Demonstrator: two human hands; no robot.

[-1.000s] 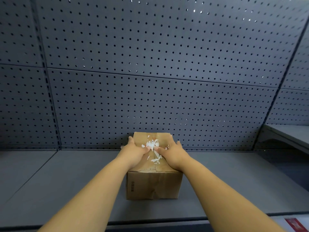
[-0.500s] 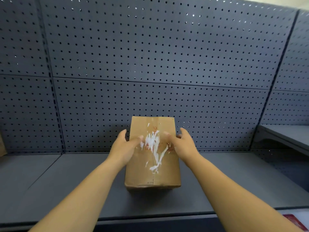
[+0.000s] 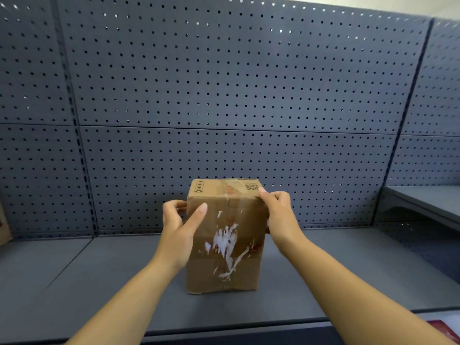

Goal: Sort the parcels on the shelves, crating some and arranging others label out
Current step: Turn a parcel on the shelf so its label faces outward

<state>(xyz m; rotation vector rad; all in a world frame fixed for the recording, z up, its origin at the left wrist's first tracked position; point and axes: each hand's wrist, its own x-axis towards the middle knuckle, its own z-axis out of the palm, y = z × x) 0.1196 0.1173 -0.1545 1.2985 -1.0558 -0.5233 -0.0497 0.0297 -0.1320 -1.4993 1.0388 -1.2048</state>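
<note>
Box (image 3: pixel 225 236) now upright on end

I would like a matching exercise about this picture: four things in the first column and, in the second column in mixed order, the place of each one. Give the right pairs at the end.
Column one
1. left hand
2. right hand
3. torn white label
4. printed code

Column two
A. on the top side of the box
B. on the front side of the box
C. gripping the left edge of the box
D. gripping the upper right edge of the box

Pairs: 1-C, 2-D, 3-B, 4-A
</note>
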